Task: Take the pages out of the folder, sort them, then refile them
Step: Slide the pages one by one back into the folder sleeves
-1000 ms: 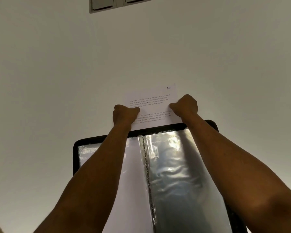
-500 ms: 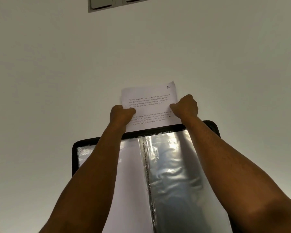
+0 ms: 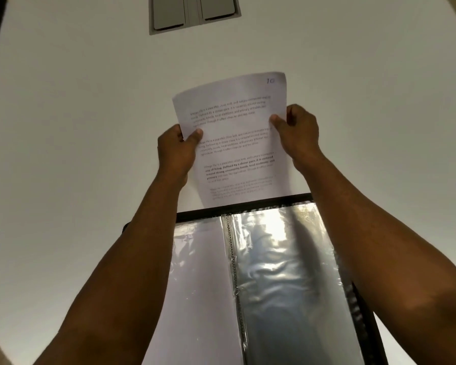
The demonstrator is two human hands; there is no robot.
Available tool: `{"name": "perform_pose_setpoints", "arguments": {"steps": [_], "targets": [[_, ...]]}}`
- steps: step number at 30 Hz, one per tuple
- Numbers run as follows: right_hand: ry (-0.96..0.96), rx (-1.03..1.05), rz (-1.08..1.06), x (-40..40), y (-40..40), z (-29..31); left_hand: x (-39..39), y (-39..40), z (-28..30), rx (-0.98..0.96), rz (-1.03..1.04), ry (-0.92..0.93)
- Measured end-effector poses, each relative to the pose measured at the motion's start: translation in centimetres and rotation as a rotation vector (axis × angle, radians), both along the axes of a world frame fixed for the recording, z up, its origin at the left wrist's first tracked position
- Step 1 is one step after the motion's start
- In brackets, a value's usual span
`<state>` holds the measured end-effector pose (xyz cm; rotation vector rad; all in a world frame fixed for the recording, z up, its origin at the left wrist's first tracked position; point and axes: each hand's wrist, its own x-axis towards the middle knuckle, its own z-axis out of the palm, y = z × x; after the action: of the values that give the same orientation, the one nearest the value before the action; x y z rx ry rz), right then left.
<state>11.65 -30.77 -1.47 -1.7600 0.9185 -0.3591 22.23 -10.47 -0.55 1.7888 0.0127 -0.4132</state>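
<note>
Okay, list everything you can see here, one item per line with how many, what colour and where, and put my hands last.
printed page: one, white with black text and a handwritten number at its top right corner, held up above the folder's top edge
folder: one, black-edged with shiny clear sleeves, open flat below the page
blank sheet: one, white, in the folder's left sleeve
table: one, off-white, beneath everything
grey panel: one, grey, two sections, top centre
left hand: pinches the page's left edge
right hand: pinches the page's right edge
</note>
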Motion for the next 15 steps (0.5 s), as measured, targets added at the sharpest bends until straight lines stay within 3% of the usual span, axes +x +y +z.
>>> {"name": "perform_pose_setpoints", "arguments": {"steps": [9,15], "targets": [[-0.326,-0.039,0.009,-2.1,-0.4,7.5,-1.4,-1.0,9.2,-0.197,-0.054,-0.239],[-0.342,0.092,0.160,-6.7,-0.2,10.1,-4.0,-0.7,13.0,-0.304,-0.070,-0.132]]}}
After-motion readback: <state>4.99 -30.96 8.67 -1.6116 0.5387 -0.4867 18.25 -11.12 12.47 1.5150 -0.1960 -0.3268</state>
